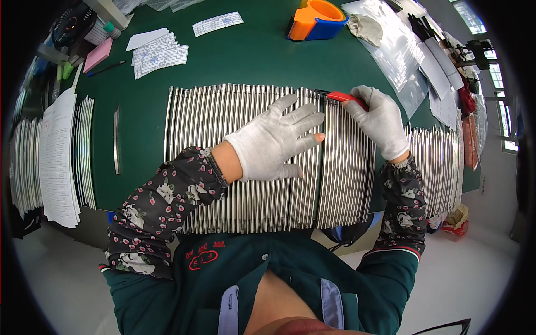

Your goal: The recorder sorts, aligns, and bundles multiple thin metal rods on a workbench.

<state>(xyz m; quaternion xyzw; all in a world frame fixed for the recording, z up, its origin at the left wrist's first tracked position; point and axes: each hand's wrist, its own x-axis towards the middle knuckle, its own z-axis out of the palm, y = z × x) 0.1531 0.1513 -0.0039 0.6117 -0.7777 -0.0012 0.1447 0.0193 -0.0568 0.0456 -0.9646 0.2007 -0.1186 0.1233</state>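
A wide row of thin, shiny metal rods [204, 125] lies side by side on the green table, with narrow dark gaps dividing it. My left hand [271, 140], in a white glove with bare fingertips showing, rests flat across the middle of the rods, fingers spread. In my gloved right hand [382, 124] is a slim red-handled tool [339, 96] with a dark, narrow tip; its exact kind is unclear. The tip points left, at the far ends of the rods beside a gap. Whether it touches them I cannot tell.
More rods [432, 162] lie at the right, others [84, 151] at the left beside printed sheets [57, 159]. One flat metal strip [116, 139] lies apart. Farther back are paper slips [161, 56], an orange-and-blue tape dispenser [317, 21] and clear plastic bags [391, 50].
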